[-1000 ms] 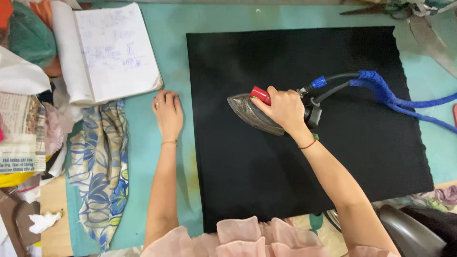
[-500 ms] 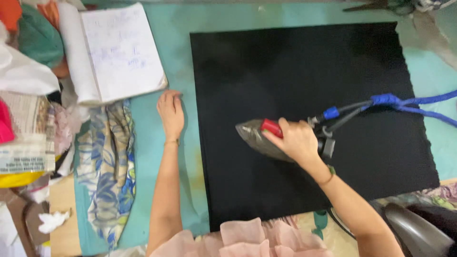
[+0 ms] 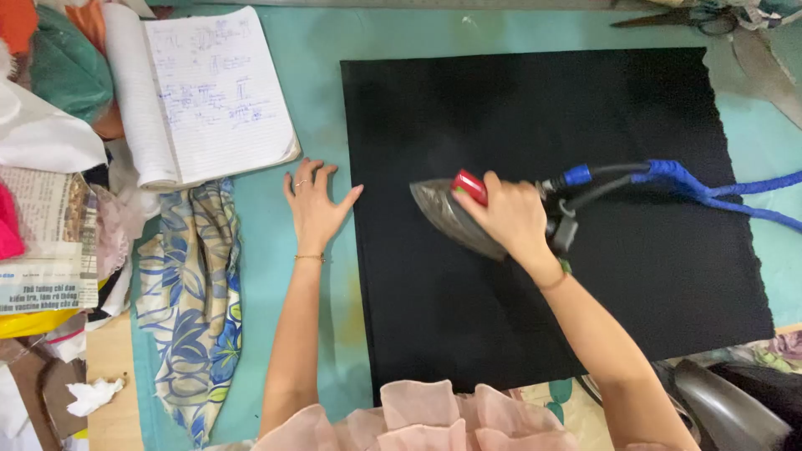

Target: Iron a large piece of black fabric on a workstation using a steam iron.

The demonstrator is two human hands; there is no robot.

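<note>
Iron (image 3: 455,219) sits on black fabric (image 3: 543,108), R hand (image 3: 511,215) wrapped around its handle. Blue cord (image 3: 710,188) trails off beyond R hand. L hand (image 3: 316,205) flat, fingers spread, on counter (image 3: 317,50) at fabric's edge; open notebook (image 3: 209,92) just above it, floral cloth (image 3: 192,309) beside.

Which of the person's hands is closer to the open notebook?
The left. The left hand lies flat on the table just below the notebook, beside the black cloth. The right hand grips the iron out on the cloth, much farther away.
</note>
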